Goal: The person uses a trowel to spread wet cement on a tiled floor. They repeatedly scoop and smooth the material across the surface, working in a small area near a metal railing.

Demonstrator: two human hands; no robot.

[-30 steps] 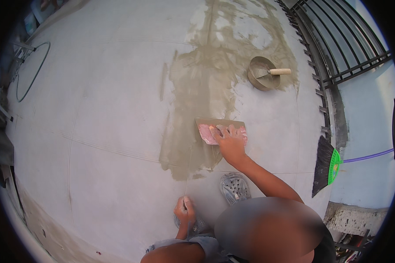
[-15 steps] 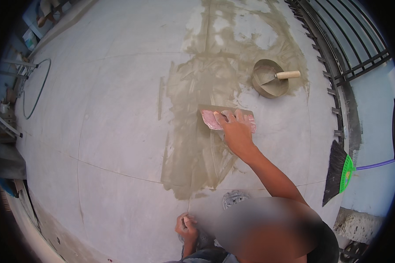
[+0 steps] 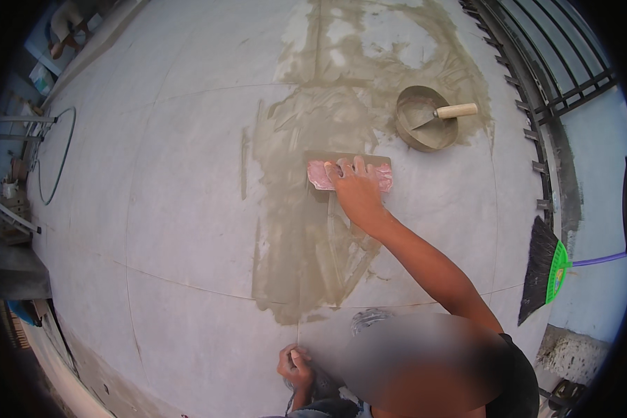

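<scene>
My right hand point(image 3: 359, 195) grips a flat rectangular spreader point(image 3: 384, 167) with a pink back and a grey-brown blade edge along its far side. The spreader rests on a patch of wet grey-brown grout point(image 3: 285, 230) smeared over the pale tiled floor. Close to my body, my left hand point(image 3: 296, 366) is curled into a loose fist, and nothing shows in it. Beyond the spreader to the right stands a round, shallow pan point(image 3: 418, 139), smeared with the same paste. A trowel with a wooden handle point(image 3: 458, 111) leans in it.
A broom with black bristles and a green head point(image 3: 557, 272) leans at the right, near a dark metal railing point(image 3: 571, 101). More grout point(image 3: 460, 76) covers the far floor. At left are a thin hose point(image 3: 70, 153) and ladder-like metal legs point(image 3: 24, 120). Another person point(image 3: 66, 28) bends at the far left.
My right hand has slid the spreader a little away from me and to the left over the grout. The view has shifted slightly. My left hand stays curled in place.
</scene>
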